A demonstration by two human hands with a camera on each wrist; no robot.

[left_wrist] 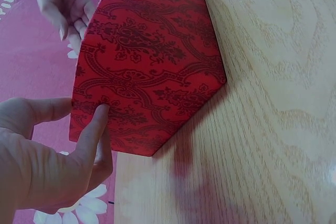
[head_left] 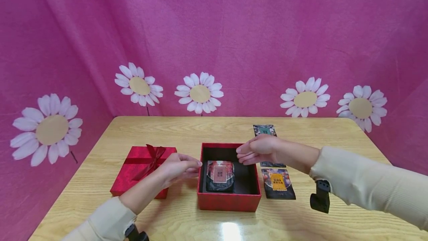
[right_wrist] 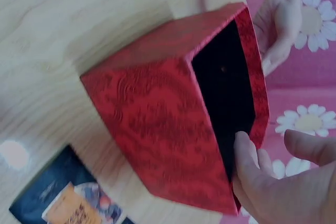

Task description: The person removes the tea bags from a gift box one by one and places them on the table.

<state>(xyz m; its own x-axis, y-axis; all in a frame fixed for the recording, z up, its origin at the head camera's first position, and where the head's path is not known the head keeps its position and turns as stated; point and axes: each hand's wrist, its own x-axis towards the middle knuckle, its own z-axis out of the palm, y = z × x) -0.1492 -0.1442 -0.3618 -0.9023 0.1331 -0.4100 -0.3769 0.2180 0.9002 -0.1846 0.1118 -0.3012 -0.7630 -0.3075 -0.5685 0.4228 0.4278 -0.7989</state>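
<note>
A red patterned gift box with a black interior stands uncovered on the table. Inside, along its left side, lies a black tea packet with a pink label. My left hand touches the box's left wall, fingers against the outside and a tip right at the rim. Over the box's right rim, my right hand reaches inward with fingers extended, tips just inside the opening and nothing visible in them. In the right wrist view, the fingers pass the rim while the thumb stands apart.
The red lid with its ribbon bow lies left of the box. To the right are a yellow-labelled packet and, farther back, a teal-labelled packet. Another packet is partly hidden beneath the right arm. A pink daisy-print curtain hangs behind the table.
</note>
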